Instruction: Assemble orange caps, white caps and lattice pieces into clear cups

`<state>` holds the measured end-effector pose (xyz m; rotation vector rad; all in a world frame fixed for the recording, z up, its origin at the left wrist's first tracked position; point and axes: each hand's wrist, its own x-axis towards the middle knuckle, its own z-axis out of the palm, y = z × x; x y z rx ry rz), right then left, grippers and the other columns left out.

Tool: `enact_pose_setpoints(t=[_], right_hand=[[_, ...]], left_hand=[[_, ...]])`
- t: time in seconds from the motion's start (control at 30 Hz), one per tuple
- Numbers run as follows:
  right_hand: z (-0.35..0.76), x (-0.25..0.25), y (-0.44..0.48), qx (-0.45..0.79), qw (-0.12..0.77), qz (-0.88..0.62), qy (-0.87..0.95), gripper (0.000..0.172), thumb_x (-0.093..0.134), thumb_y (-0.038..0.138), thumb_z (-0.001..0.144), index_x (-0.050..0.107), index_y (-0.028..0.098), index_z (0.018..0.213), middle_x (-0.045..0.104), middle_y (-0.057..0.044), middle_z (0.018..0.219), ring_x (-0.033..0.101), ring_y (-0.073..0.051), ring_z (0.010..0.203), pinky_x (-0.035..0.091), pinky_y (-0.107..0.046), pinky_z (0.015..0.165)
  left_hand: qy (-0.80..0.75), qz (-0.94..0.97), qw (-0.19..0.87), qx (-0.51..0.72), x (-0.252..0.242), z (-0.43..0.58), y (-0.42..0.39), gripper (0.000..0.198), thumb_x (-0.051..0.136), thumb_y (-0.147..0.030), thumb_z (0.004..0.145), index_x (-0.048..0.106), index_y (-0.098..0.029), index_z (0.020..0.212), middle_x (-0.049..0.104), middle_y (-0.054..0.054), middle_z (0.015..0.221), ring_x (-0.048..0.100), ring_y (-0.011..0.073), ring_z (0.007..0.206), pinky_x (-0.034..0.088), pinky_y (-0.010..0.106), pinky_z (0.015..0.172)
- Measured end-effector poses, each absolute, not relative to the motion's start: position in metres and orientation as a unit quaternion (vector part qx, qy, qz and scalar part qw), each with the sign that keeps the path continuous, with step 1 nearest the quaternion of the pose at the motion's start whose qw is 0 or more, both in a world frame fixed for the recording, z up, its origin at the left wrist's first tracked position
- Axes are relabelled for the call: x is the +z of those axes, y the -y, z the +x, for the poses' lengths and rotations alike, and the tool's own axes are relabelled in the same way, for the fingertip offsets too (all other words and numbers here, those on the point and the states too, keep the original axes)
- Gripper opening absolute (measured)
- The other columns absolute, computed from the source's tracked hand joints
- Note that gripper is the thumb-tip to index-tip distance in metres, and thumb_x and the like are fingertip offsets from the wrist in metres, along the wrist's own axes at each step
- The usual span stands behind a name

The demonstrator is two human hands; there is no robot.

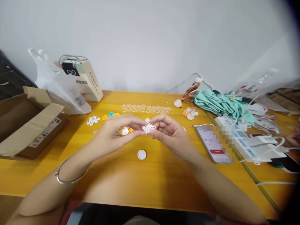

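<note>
Between the fingertips of both hands is a small cluster of white plastic parts (148,128); its exact kind is too small to make out. My left hand (119,126) pinches it from the left, and my right hand (167,129) closes on it from the right. Below them on the table lies a round white cap-like disc (142,154). Just behind the left fingers sits a white round piece (125,131) beside orange ones, partly hidden. Further back stand two rows of clear little cups (134,108). To the left are several white knob-like pieces (93,120) and coloured rings (105,117).
An open cardboard box (44,137), a white plastic bag (63,90) and a paper bag (90,81) occupy the left. On the right are a phone (208,140), a power strip (252,145) with cables, a brown bottle (191,91), green fabric (222,103) and orange-and-white pieces (191,113).
</note>
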<state>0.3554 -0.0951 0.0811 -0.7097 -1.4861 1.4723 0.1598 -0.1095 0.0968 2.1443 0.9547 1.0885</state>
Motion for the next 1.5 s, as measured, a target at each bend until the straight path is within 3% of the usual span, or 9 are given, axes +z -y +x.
enact_pose_setpoints(t=[0.17, 0.33, 0.73, 0.87, 1.03, 1.17, 1.2, 1.33, 1.5], right_hand=[[0.356, 0.079, 0.092, 0.63, 0.424, -0.284, 0.586, 0.02, 0.072, 0.031, 0.068, 0.059, 0.022, 0.08, 0.063, 0.002, 0.077, 0.06, -0.01, 0.068, 0.052, -0.025, 0.068], [0.355, 0.065, 0.087, 0.683, 0.391, -0.279, 0.55, 0.017, 0.072, 0.027, 0.069, 0.063, 0.02, 0.081, 0.065, 0.003, 0.074, 0.059, -0.008, 0.065, 0.051, -0.025, 0.071], [0.354, 0.063, 0.086, 0.702, 0.393, -0.287, 0.52, 0.014, 0.072, 0.026, 0.069, 0.064, 0.02, 0.078, 0.061, 0.004, 0.068, 0.056, -0.006, 0.06, 0.048, -0.021, 0.063], [0.358, 0.065, 0.081, 0.701, 0.386, -0.292, 0.525, 0.018, 0.066, 0.033, 0.075, 0.06, 0.021, 0.088, 0.063, 0.003, 0.067, 0.058, -0.007, 0.059, 0.049, -0.022, 0.061], [0.374, 0.041, 0.044, 0.487, 0.398, -0.395, 0.669, 0.02, 0.057, 0.037, 0.081, 0.057, 0.019, 0.087, 0.064, -0.001, 0.074, 0.059, -0.012, 0.066, 0.047, -0.027, 0.065], [0.386, 0.008, 0.018, 0.279, 0.178, -0.483, 0.81, 0.003, 0.06, 0.018, 0.074, 0.059, 0.017, 0.077, 0.061, -0.001, 0.071, 0.055, -0.014, 0.064, 0.041, -0.026, 0.061], [0.388, 0.002, 0.015, 0.248, 0.148, -0.471, 0.834, 0.007, 0.059, 0.013, 0.072, 0.059, 0.017, 0.078, 0.061, -0.002, 0.073, 0.054, -0.014, 0.066, 0.04, -0.026, 0.062], [0.392, -0.012, 0.012, 0.196, 0.115, -0.387, 0.894, 0.018, 0.056, 0.004, 0.071, 0.06, 0.017, 0.084, 0.06, -0.004, 0.085, 0.054, -0.016, 0.081, 0.039, -0.027, 0.073], [0.391, -0.015, 0.008, 0.19, 0.099, -0.363, 0.907, 0.014, 0.052, 0.006, 0.076, 0.062, 0.016, 0.077, 0.058, -0.005, 0.082, 0.053, -0.016, 0.079, 0.038, -0.026, 0.073]], left_hand=[[-0.369, 0.832, 0.163, 0.38, 0.113, 0.156, 0.114, 0.028, 0.064, -0.024, 0.077, 0.064, -0.022, 0.105, 0.069, 0.003, 0.09, 0.064, 0.0139, 0.074, 0.052, 0.025, 0.075], [-0.349, 0.864, 0.143, 0.333, 0.101, 0.159, 0.115, 0.022, 0.057, -0.022, 0.082, 0.064, -0.024, 0.103, 0.068, 0.002, 0.086, 0.062, 0.0126, 0.073, 0.049, 0.022, 0.068], [-0.33, 0.891, 0.056, 0.308, 0.087, 0.154, 0.112, 0.028, 0.052, -0.015, 0.084, 0.062, -0.024, 0.109, 0.068, 0.005, 0.1, 0.064, 0.0167, 0.088, 0.051, 0.027, 0.079], [-0.335, 0.877, 0.056, 0.34, 0.088, 0.153, 0.109, 0.025, 0.054, -0.016, 0.083, 0.065, -0.025, 0.105, 0.07, 0.003, 0.096, 0.064, 0.0152, 0.083, 0.05, 0.025, 0.077], [-0.392, 0.842, 0.113, 0.354, 0.091, 0.157, 0.1, 0.016, 0.054, -0.027, 0.084, 0.067, -0.02, 0.09, 0.069, 0.003, 0.081, 0.06, 0.0117, 0.065, 0.047, 0.022, 0.064], [-0.402, 0.828, 0.198, 0.338, 0.088, 0.158, 0.094, 0.017, 0.054, -0.028, 0.083, 0.066, -0.017, 0.082, 0.066, 0.002, 0.072, 0.056, 0.0103, 0.06, 0.046, 0.02, 0.06], [-0.404, 0.826, 0.208, 0.334, 0.088, 0.158, 0.093, 0.016, 0.054, -0.028, 0.083, 0.066, -0.017, 0.082, 0.065, 0.002, 0.07, 0.056, 0.0101, 0.06, 0.046, 0.02, 0.059], [-0.402, 0.828, 0.232, 0.315, 0.088, 0.157, 0.093, 0.015, 0.055, -0.028, 0.082, 0.067, -0.019, 0.084, 0.066, 0.001, 0.07, 0.057, 0.0103, 0.06, 0.046, 0.02, 0.059], [-0.394, 0.825, 0.26, 0.31, 0.089, 0.158, 0.093, 0.017, 0.054, -0.03, 0.083, 0.068, -0.019, 0.086, 0.066, 0.001, 0.07, 0.057, 0.0105, 0.06, 0.045, 0.02, 0.058]])
